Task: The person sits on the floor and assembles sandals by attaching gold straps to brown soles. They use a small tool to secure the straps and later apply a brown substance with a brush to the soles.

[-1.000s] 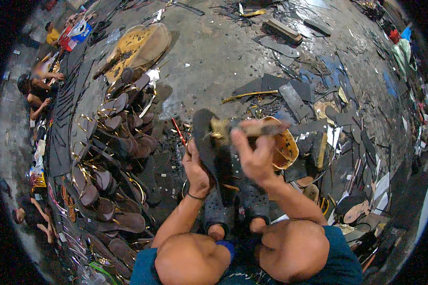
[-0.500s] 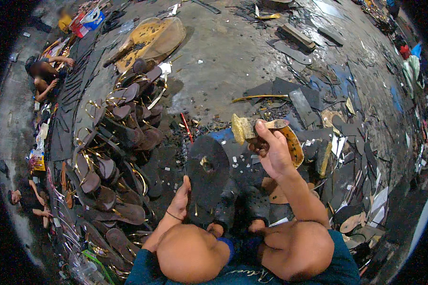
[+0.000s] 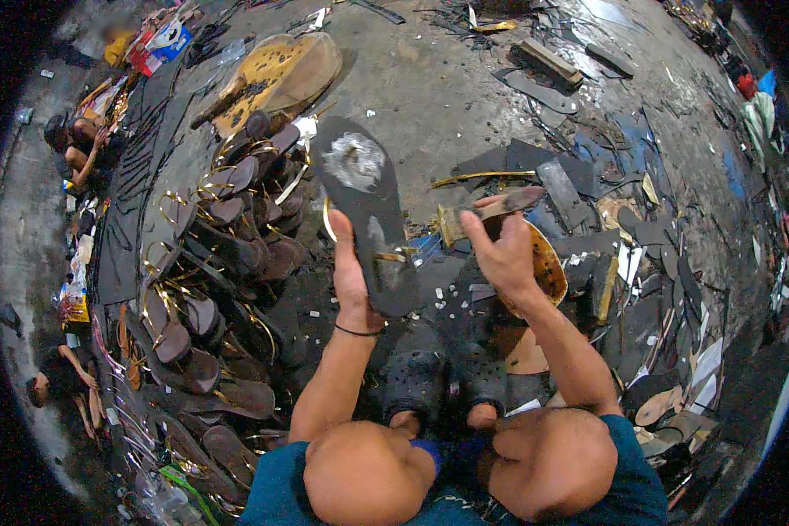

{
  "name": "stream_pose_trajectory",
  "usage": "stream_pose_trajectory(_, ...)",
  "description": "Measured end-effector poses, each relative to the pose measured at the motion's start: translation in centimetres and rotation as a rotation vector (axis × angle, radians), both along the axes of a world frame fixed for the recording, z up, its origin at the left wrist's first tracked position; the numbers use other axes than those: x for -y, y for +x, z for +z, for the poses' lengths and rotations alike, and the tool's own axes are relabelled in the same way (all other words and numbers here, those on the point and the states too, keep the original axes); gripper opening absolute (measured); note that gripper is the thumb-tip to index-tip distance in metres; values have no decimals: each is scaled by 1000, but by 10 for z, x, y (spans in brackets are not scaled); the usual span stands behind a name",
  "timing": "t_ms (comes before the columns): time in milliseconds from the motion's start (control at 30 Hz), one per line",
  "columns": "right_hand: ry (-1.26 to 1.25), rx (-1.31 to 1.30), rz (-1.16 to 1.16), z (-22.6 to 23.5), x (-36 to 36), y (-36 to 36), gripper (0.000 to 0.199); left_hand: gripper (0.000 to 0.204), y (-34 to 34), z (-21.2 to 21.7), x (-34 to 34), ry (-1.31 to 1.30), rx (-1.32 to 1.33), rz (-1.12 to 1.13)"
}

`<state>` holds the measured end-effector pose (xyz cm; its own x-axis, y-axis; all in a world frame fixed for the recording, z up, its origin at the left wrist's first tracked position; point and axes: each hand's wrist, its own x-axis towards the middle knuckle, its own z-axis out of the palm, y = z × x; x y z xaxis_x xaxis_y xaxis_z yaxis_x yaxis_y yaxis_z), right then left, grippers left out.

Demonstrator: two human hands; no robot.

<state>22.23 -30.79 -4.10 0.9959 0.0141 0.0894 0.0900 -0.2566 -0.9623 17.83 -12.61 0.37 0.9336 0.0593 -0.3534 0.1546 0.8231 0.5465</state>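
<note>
My left hand (image 3: 351, 279) grips a dark sandal (image 3: 379, 215) by its side, holding it up sole outward. A wet, whitish smear covers the sole near its far end, and a shinier streak shows lower down. A gold strap peeks out behind its left edge. In my right hand (image 3: 505, 254) is a brush (image 3: 498, 207) with yellowish bristles that point left, toward the sandal but apart from it. Below and behind that hand, partly hidden by it, sits a yellow-brown container (image 3: 549, 267) with dark specks.
Finished-looking sandals (image 3: 223, 210) with gold straps lie heaped at my left. Beyond them is a large stained yellow-brown piece (image 3: 276, 79). Dark offcuts (image 3: 570, 171) and scraps litter the right side. Another person (image 3: 79, 145) crouches at far left. Dark clogs (image 3: 414, 381) cover my feet.
My left hand has lifted the sandal up and away from me, tilting it. The small pale spot on its sole is now a broad wet smear. The brush has turned slightly and moved little.
</note>
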Motion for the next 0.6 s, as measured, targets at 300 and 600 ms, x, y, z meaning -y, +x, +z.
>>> stream_pose_trajectory(300, 146, 49, 220, 33, -25, -18, 24, 76, 4, -52, 9, -217, -119, -26)
stream_pose_trajectory(600, 126, 25, 255, 30, -45, -37, 19, 77, -4, -71, -17, -165, -42, -237)
